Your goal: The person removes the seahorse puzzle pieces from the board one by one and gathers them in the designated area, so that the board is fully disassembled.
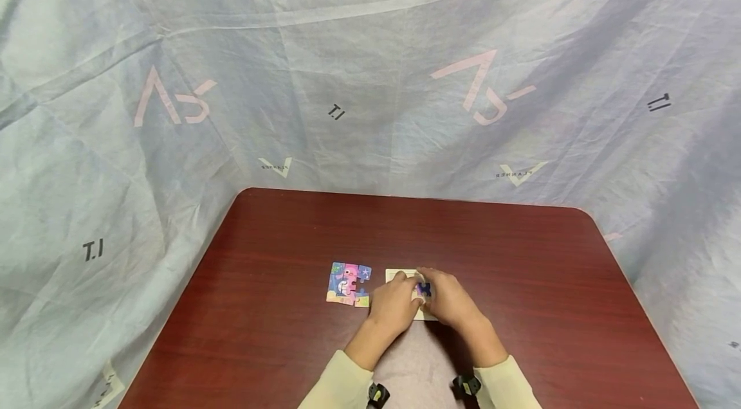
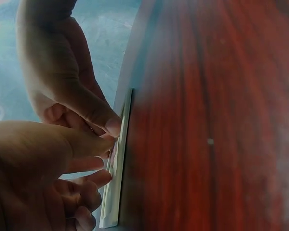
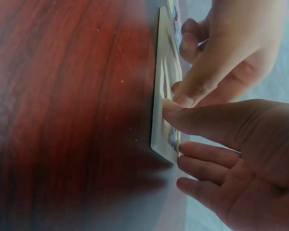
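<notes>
A pale flat puzzle board [image 1: 427, 316] lies on the table under both hands. Blue and purple puzzle pieces [image 1: 424, 289] show on it between the fingers. My left hand [image 1: 392, 301] reaches over the board's left part, thumb and fingers closing around the pieces. From the right, my right hand [image 1: 454, 301] grips at the same pieces, its thumb on the near side and its fingers on the far side. In the right wrist view, the two thumbs almost meet above the board [image 3: 157, 127]. Fingers cover much of the pieces. Left of the left hand lies a joined puzzle section [image 1: 349, 283] with a pink figure.
The dark red wooden table [image 1: 278, 235] has rounded far corners. Pale printed cloth [image 1: 382, 87] hangs behind it and at both sides. Black straps with small devices [image 1: 466, 386] sit at the wrists, below light sleeves [image 1: 341, 383].
</notes>
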`<state>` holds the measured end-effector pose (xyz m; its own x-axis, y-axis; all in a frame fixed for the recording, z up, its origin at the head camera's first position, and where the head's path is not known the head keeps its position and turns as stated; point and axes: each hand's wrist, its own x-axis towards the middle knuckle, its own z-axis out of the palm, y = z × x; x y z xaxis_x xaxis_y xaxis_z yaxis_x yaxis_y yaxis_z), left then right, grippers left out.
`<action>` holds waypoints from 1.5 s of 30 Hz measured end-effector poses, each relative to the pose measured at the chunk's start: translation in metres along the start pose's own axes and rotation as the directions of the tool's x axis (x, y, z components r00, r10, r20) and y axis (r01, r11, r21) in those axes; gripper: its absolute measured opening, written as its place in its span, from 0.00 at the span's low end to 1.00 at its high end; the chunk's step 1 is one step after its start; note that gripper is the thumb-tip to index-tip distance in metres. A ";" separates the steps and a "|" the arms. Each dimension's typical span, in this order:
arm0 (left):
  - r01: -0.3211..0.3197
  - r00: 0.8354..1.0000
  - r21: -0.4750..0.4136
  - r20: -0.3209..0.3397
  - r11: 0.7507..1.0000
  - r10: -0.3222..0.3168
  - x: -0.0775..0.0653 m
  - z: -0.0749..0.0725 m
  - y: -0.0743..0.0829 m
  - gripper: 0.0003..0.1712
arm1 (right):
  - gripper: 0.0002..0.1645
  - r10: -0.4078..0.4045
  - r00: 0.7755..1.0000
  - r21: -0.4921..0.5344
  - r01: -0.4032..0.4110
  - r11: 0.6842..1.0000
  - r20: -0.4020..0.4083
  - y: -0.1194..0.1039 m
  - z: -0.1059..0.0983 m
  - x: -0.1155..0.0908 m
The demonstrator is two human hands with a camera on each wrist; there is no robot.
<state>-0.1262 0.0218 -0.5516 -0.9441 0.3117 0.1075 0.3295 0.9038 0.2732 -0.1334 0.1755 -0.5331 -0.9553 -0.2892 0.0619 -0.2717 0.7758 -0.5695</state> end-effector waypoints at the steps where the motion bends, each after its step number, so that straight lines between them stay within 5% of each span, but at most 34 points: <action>1: 0.001 1.000 0.004 0.001 1.000 -0.001 0.001 0.000 0.000 0.24 | 0.43 0.010 1.000 -0.003 -0.010 1.000 0.005 0.000 0.000 0.000; 12: -0.016 0.999 -0.007 -0.048 1.000 0.016 0.005 0.004 0.001 0.13 | 0.44 0.057 0.998 -0.028 -0.056 0.998 0.039 -0.001 -0.002 0.003; 45: 0.005 0.995 -0.098 -0.103 0.995 -0.015 -0.006 -0.006 -0.020 0.14 | 0.48 0.085 0.996 -0.018 -0.084 0.996 0.029 -0.004 -0.002 0.002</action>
<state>-0.1267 -0.0001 -0.5517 -0.9428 0.2660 0.2008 0.3241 0.8723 0.3662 -0.1346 0.1728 -0.5288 -0.9711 -0.2386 -0.0106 -0.1923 0.8074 -0.5578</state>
